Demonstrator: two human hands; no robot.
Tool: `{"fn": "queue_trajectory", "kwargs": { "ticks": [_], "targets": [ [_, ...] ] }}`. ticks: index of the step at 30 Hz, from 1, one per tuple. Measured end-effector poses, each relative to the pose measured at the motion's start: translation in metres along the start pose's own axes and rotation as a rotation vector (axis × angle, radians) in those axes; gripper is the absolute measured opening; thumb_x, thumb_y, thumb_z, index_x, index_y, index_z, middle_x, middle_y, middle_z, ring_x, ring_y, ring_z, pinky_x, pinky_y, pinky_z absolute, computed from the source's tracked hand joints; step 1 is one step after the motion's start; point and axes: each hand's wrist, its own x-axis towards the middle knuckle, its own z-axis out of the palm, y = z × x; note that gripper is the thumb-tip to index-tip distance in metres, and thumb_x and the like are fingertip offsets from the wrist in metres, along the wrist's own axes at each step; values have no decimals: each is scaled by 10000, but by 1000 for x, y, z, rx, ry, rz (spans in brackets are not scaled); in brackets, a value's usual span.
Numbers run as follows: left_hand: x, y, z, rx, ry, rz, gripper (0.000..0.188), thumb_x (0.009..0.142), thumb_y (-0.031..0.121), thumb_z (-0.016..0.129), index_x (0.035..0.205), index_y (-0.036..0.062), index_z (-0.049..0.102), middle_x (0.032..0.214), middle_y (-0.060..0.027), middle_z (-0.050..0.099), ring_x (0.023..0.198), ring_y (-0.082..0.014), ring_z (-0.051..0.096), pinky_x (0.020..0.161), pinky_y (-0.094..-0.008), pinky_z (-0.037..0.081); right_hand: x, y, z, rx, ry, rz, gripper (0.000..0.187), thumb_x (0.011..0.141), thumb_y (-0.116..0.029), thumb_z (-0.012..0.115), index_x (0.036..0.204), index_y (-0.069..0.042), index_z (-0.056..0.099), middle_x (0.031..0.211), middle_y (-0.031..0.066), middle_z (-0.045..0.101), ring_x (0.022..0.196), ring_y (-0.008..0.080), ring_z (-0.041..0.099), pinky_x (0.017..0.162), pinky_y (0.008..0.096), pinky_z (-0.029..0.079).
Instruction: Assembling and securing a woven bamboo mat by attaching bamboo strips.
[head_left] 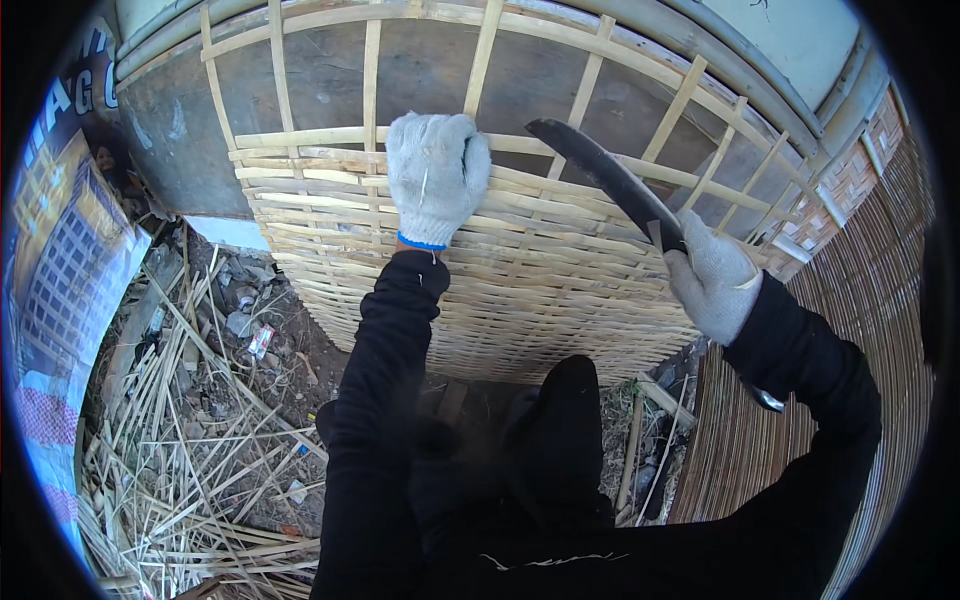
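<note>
A large woven bamboo panel [560, 270] leans upright in front of me, densely woven below, with bare upright slats standing out above the weave. My left hand [438, 172], in a grey-white work glove with a blue cuff edge, is closed in a fist at the upper edge of the weave. Its fingertips are hidden, but it appears to grip the panel there. On the right, my right hand [715, 278], gloved too, is wrapped round the handle of a machete [608, 172]. The dark curved blade points up and left, across the bare slats at the weave's upper edge.
Loose split bamboo strips [200, 470] and litter cover the ground at left. A printed banner [65, 260] hangs at the far left. Behind the panel stands a dark board [320, 80]. A mat of thin brown sticks [860, 290] lies to the right.
</note>
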Motion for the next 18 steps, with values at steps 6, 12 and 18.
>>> {"fn": "queue_trajectory", "kwargs": {
  "ticks": [6,12,18],
  "targets": [
    [3,5,-7,13,-51,-33,95,837,64,703,898,93,636,807,-77,621,820,-335,594,903,-503,461,9,-21,-31,310,-86,412,226,1027,-61,506,1245,-3,518,710,66,559,598,159,593,555,329,480],
    [-4,-2,-3,-6,-23,-4,103,837,56,706,902,87,632,800,-79,616,813,-335,591,884,-492,458,18,-27,-39,360,-115,553,277,1009,-40,524,1277,25,508,759,145,595,692,250,656,642,375,506],
    [-7,4,-2,-21,-42,-12,106,838,47,704,910,75,631,800,-87,614,804,-333,586,877,-486,457,-5,-1,-13,197,-119,278,258,1012,-39,523,1265,9,510,750,130,590,639,268,637,608,397,497]
  ]
}}
